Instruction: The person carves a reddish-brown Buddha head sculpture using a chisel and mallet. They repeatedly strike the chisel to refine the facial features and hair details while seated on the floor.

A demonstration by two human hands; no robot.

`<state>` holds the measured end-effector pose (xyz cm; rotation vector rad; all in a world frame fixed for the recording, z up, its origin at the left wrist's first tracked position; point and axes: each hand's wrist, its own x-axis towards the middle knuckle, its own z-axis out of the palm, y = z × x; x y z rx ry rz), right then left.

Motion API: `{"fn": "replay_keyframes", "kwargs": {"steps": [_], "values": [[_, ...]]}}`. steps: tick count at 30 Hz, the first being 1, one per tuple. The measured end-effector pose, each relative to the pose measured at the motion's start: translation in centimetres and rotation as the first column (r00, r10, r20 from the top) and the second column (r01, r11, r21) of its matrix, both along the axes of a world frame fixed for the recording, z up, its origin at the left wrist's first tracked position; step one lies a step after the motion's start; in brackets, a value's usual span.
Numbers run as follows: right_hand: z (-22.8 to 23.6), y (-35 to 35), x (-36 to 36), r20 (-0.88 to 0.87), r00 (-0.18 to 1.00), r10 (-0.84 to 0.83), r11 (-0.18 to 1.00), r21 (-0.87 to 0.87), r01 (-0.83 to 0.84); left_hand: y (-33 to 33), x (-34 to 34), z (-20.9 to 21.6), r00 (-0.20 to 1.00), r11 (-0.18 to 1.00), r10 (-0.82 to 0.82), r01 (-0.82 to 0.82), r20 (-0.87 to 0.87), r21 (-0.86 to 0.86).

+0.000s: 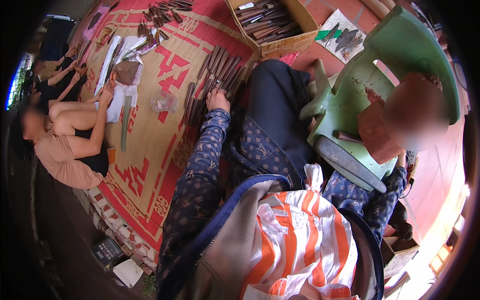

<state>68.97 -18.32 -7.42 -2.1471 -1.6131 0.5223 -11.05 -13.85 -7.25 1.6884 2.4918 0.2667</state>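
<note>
Left of the green chair [345,97], the left hand [218,101] had its fingers bent narrow over rows of wooden-handled tools [222,64]; gripping one, impossible to tell! On the chair sat a reddish block [376,132]; the right hand [401,158], mostly hidden, couldn't be read.

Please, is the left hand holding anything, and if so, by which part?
That cannot be told: the left hand is at the wooden-handled tools, any grip hidden.
</note>
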Motion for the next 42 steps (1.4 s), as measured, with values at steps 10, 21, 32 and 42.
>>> {"fn": "replay_keyframes", "kwargs": {"steps": [10,21,32,42], "values": [[2.0,0.2,-3.0,-0.151,0.989,-0.003,0.998,-0.056,-0.006,2.6,-2.8,-2.3,0.992,0.950,0.107,-0.123,-0.068,-0.287],[3.8,-0.3,-4.4,-0.053,0.994,0.099,0.994,-0.048,-0.101,3.9,-4.0,-0.1,0.994,0.927,-0.100,0.078,-0.043,-0.367],[4.7,-0.7,-4.5,0.024,0.996,0.086,0.996,-0.041,-0.085,7.9,-5.3,3.2,0.442,0.785,0.401,0.285,0.802,-0.549],[8.4,-3.4,-6.3,-0.737,0.643,-0.206,0.851,0.190,0.490,4.1,1.2,10.8,0.050,0.923,0.265,0.275,0.963,-0.269]]}}
